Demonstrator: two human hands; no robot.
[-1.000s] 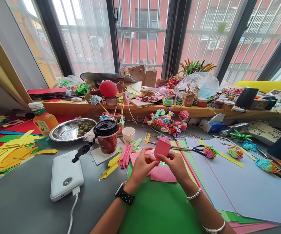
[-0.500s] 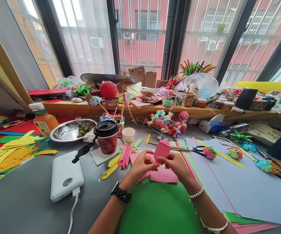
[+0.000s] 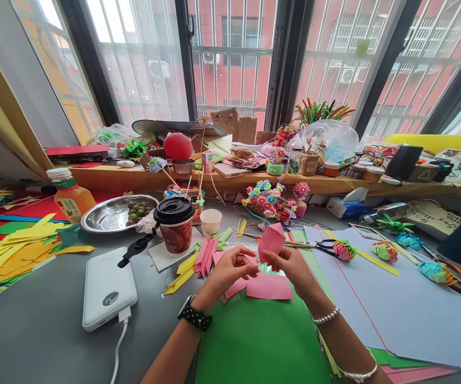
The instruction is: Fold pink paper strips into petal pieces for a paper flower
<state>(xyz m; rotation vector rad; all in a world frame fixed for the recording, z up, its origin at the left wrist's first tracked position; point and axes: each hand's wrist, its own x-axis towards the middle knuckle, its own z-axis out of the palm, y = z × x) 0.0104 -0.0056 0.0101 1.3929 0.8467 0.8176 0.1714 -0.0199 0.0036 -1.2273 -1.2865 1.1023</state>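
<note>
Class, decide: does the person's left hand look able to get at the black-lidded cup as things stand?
Probably yes, if it lets go first: the left hand shares the pink folded paper with the right hand. Only flat paper strips lie between it and the black-lidded cup; nothing tall blocks the way.

Pink fold [image 3: 271, 241]: your right hand [image 3: 290, 266] covers its lower edge.
Green sheet [image 3: 254, 341]: your view's bottom edge cuts it off.

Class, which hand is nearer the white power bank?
Left. The left hand sits right of the power bank; the right hand is farther right. Both pinch the pink folded paper.
</note>
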